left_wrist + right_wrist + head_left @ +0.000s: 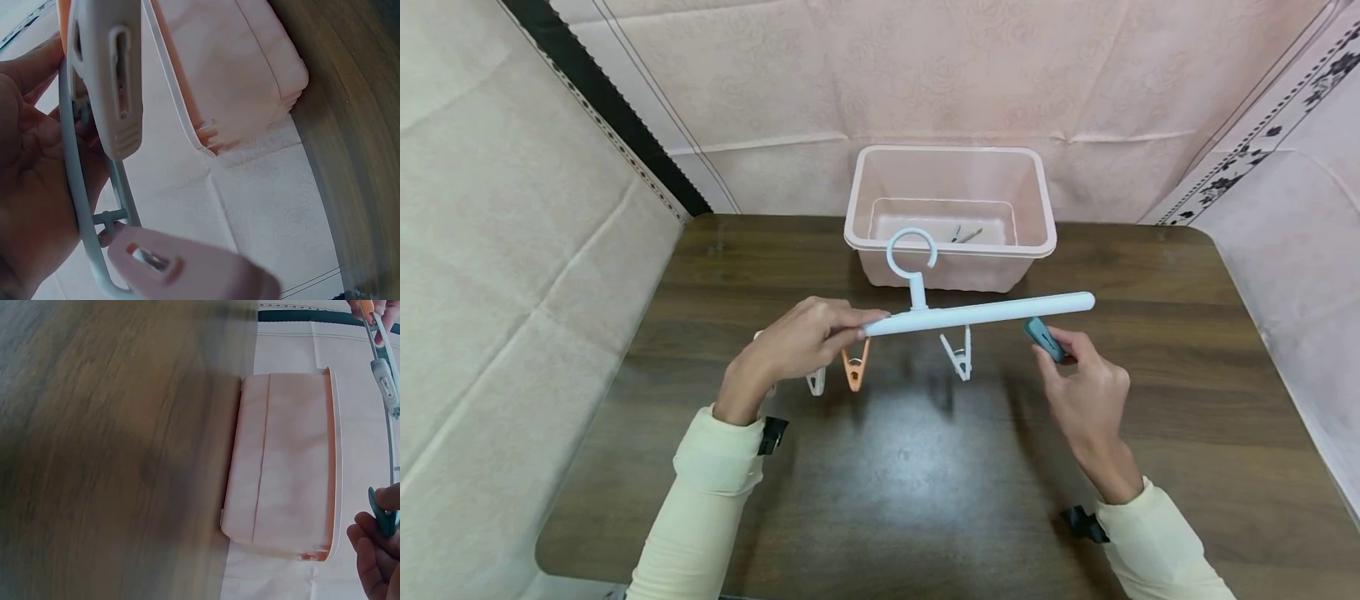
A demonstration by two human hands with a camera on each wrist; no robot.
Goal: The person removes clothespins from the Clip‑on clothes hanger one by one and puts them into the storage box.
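A light blue clothes hanger (pixel 992 312) is held up above the table, its hook pointing upward. My left hand (pixel 805 337) grips its bar left of the hook. Hanging from the bar are an orange clothespin (pixel 854 367) and a whitish one (pixel 816 382) beside that hand, and a pale blue clothespin (pixel 957 354) right of the hook. The left wrist view also shows a pink clothespin (pixel 187 265) on the hanger. With thumb and fingers my right hand (pixel 1086 387) pinches a teal clothespin (pixel 1043 339) at the bar's right part; whether its jaws enclose the lower bar cannot be told.
Behind the hanger, a pale pink plastic bin (pixel 951 271) stands at the table's far edge. A couple of small clothespins (pixel 967 236) lie inside it. Light patterned sheets (pixel 955 75) hang around the brown wooden table (pixel 910 500).
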